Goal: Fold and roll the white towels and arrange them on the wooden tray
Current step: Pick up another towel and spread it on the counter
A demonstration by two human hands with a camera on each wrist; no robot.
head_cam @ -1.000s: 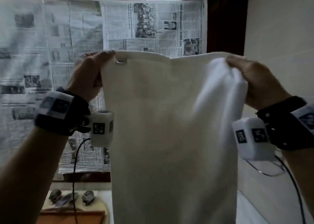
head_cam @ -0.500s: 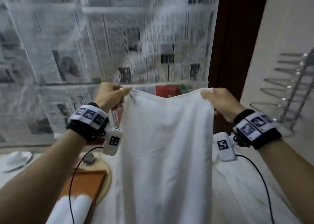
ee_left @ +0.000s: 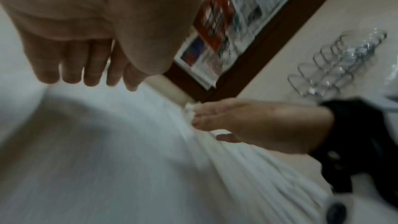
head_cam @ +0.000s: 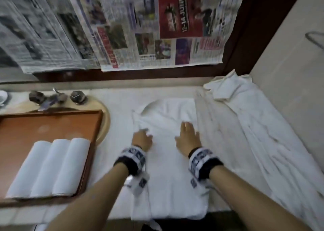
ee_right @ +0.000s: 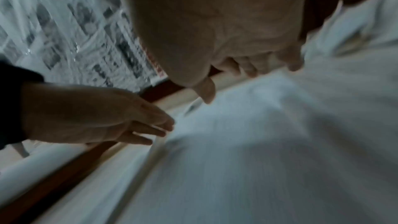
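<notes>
Half a second back the towel [head_cam: 168,160] hung in the air, pinched at its top corners; now it lies flat on the bench, its near end drooping over the near edge, with the left hand [head_cam: 142,139] and right hand [head_cam: 188,138] resting on its far half, fingers loosely spread and gripping nothing. Spreading looks finished, so folding and rolling should come next. To the left, the wooden tray [head_cam: 94,143] already carries three rolled towels [head_cam: 50,165], and more loose cloth [head_cam: 228,88] waits at the far right.
</notes>
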